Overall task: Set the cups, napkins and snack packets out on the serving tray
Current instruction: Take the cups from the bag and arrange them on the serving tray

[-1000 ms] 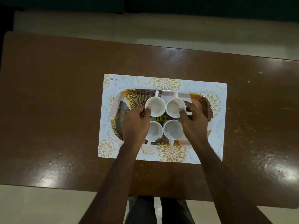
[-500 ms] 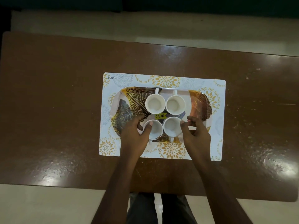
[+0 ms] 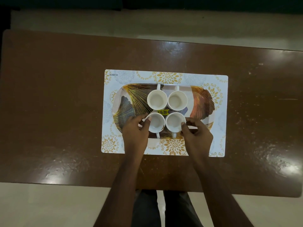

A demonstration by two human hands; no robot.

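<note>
Both forearms reach in over the near edge of the serving tray (image 3: 131, 99), an oblong tray printed with gold-veined leaves, with the hands side by side and the knuckles up. The left hand (image 3: 136, 133) sits at the tray's near-left. Its thumb lies on the rim of the near-left cup (image 3: 156, 124), a small white ceramic cup, and its other fingers are bent round the outer wall, so the rim is pinched between them. The right hand (image 3: 196, 136) mirrors it, with its thumb tip on the rim of the near-right cup (image 3: 174, 122), a matching white cup, and its fingers curled in close at the cup's outer side.

Both cups stand upright on the tray, almost touching, with their handles toward its near edge. The far-left cup (image 3: 157, 99) and far-right cup (image 3: 177, 100), also white, stand by the tray's far edge with their handles pointing away. A yellow price sticker (image 3: 162, 112) shows at the tray's middle, between the four cups. Under the tray lies a white placemat (image 3: 168, 77) with gold flowers, on a glossy brown table (image 3: 65, 95).
</note>
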